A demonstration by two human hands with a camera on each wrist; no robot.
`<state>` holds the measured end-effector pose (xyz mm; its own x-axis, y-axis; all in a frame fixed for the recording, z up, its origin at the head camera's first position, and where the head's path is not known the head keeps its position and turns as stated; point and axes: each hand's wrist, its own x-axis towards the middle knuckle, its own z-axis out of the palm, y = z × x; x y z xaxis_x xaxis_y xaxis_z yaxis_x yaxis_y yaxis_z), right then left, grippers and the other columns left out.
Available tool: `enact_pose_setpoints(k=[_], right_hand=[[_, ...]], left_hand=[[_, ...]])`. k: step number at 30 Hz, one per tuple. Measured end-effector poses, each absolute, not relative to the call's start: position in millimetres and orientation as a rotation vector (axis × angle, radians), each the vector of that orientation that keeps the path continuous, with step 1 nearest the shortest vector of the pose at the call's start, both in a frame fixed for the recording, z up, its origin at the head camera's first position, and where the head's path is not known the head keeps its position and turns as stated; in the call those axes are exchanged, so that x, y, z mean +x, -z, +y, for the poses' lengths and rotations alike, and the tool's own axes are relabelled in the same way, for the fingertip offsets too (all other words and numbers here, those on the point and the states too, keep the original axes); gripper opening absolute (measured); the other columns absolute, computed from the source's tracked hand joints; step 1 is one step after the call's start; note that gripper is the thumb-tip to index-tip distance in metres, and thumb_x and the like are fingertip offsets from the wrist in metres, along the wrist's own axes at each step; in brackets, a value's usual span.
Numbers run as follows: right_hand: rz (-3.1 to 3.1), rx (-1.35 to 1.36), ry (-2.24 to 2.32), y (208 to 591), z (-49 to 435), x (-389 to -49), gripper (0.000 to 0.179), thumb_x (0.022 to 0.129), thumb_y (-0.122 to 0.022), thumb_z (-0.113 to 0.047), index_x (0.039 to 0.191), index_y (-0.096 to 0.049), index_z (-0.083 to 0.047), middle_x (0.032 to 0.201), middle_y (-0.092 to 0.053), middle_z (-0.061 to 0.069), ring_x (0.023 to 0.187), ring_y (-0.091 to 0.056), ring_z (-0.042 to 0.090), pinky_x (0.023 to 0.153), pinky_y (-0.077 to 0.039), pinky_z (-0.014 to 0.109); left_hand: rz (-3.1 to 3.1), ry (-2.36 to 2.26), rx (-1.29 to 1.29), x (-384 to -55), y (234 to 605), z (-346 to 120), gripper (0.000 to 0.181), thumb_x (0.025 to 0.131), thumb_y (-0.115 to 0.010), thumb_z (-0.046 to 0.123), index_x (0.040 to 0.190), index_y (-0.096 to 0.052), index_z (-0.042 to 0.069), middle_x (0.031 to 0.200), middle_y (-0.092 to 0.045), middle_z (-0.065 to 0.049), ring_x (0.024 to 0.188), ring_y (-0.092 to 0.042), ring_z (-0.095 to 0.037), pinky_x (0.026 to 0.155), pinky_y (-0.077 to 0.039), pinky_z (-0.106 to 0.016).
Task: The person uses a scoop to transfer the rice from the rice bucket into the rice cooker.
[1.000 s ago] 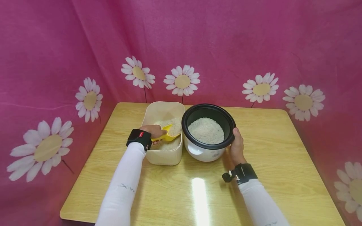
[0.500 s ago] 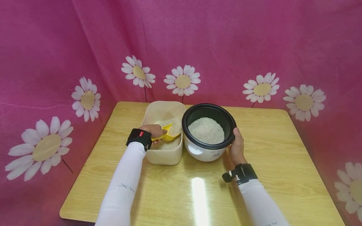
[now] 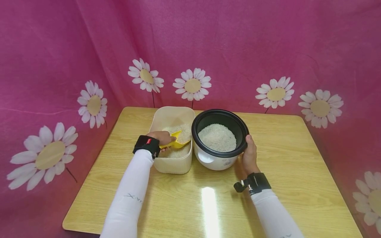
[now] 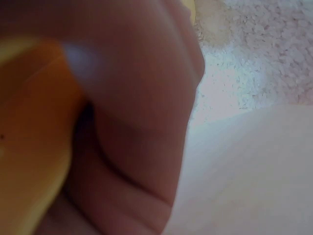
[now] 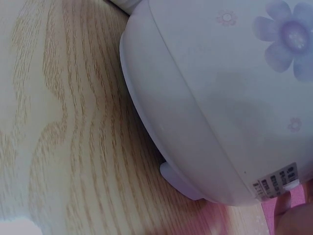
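Observation:
My left hand [image 3: 159, 137] grips the handle of a yellow scoop [image 3: 179, 142] inside a cream plastic bin [image 3: 174, 167]. White rice [image 3: 184, 130] lies in the bin, and the scoop's front end rests close to its right wall. In the left wrist view, curled fingers [image 4: 142, 117] wrap the scoop's handle [image 4: 29, 142]. Right beside the bin stands a white rice cooker [image 3: 218, 164] with a dark inner pot, holding a mound of rice [image 3: 218, 137]. My right hand [image 3: 250, 153] holds the cooker's right side at the black rim; its fingertips [image 5: 293, 220] show low in the right wrist view.
Both containers stand towards the back of a light wooden table [image 3: 285, 172]. Behind it and at both sides hangs a pink curtain [image 3: 232, 56] with large daisies. A flower pattern and a small label [image 5: 276, 182] mark the cooker's side.

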<state>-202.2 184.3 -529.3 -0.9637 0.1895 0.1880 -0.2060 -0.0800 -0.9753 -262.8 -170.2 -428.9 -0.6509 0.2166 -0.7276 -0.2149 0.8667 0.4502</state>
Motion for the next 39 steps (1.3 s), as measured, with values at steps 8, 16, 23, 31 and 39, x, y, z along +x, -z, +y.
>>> enact_pose_setpoints(k=[8,16,23,31,39], right_hand=[[-1.946,0.007,-2.118,528.1,184.7,-201.9,0.062,0.106,-0.029,-0.053,0.14,-0.064,-0.015,0.141,-0.064,0.0,0.133,-0.053,0.009,0.118,-0.027,0.027],[-1.969,-0.02,-2.115,526.5,185.5,-201.7,0.062,0.107,-0.026,-0.053,0.14,-0.063,-0.016,0.142,-0.063,0.001,0.134,-0.051,0.009,0.12,-0.025,0.029],[-1.96,-0.022,-2.11,527.3,185.7,-202.7,0.062,0.107,-0.026,-0.051,0.14,-0.063,-0.015,0.14,-0.063,0.001,0.132,-0.052,0.009,0.118,-0.027,0.027],[-1.946,-0.047,-2.132,526.4,185.6,-202.3,0.061,0.107,-0.028,-0.052,0.14,-0.064,-0.015,0.14,-0.064,-0.002,0.132,-0.052,0.008,0.118,-0.027,0.025],[-1.944,-0.045,-2.157,526.0,184.6,-200.8,0.059,0.108,-0.029,-0.05,0.142,-0.062,-0.015,0.143,-0.062,-0.002,0.133,-0.051,0.008,0.119,-0.026,0.028]], left_hand=[[2.193,-0.631,0.009,-261.0,425.8,-170.3,0.05,0.11,-0.041,0.043,0.134,-0.048,0.0,0.068,-0.055,0.0,0.049,-0.05,-0.009,0.052,-0.046,-0.021],[2.203,-0.62,-0.003,-260.9,426.2,-171.0,0.05,0.11,-0.042,0.044,0.137,-0.045,0.003,0.07,-0.055,-0.001,0.05,-0.051,-0.009,0.052,-0.046,-0.022],[2.188,-0.647,0.011,-260.9,423.6,-169.2,0.049,0.111,-0.04,0.042,0.134,-0.048,0.0,0.069,-0.054,0.0,0.049,-0.049,-0.009,0.052,-0.046,-0.021],[2.208,-0.65,0.016,-252.8,414.1,-166.9,0.049,0.111,-0.039,0.041,0.139,-0.043,0.0,0.072,-0.054,0.0,0.05,-0.048,-0.007,0.052,-0.045,-0.019],[2.24,-0.608,0.01,-250.6,414.6,-168.7,0.05,0.111,-0.04,0.042,0.142,-0.042,0.003,0.075,-0.056,-0.001,0.049,-0.049,-0.007,0.052,-0.045,-0.02]])
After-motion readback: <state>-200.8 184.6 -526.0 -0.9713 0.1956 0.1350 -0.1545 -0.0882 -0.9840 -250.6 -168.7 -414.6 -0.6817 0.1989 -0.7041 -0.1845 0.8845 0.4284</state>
